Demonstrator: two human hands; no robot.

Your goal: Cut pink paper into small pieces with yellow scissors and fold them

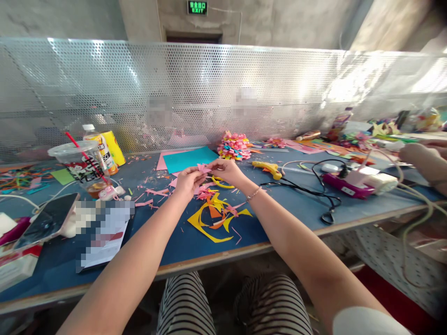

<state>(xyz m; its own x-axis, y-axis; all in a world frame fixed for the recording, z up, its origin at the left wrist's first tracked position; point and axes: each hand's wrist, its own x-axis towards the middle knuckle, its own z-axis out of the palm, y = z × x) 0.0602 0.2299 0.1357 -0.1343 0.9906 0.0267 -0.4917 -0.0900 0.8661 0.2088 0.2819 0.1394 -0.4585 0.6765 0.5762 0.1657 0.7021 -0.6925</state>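
Note:
A small piece of pink paper (201, 168) is pinched between my two hands, over the middle of the blue table. My left hand (190, 180) grips it from the left with closed fingers. From the right, my right hand (226, 171) holds its other side, thumb and fingers pressed together. Below my hands lie yellow paper offcuts (199, 228) with curved cut-outs, mixed with orange and pink scraps. Beyond them rest a teal paper sheet (190, 159) and a ball of layered pink, yellow and blue paper strips (233, 146). The exact shape of the pink piece is partly hidden by my fingers.
A yellow glue gun (267, 169) lies right of my hands, its black cable running to a purple power strip (349, 185). At left stand a plastic cup (82, 167) with a red straw, a bottle (101, 149) and a phone (52, 216). Another person's hand (424, 156) is at far right.

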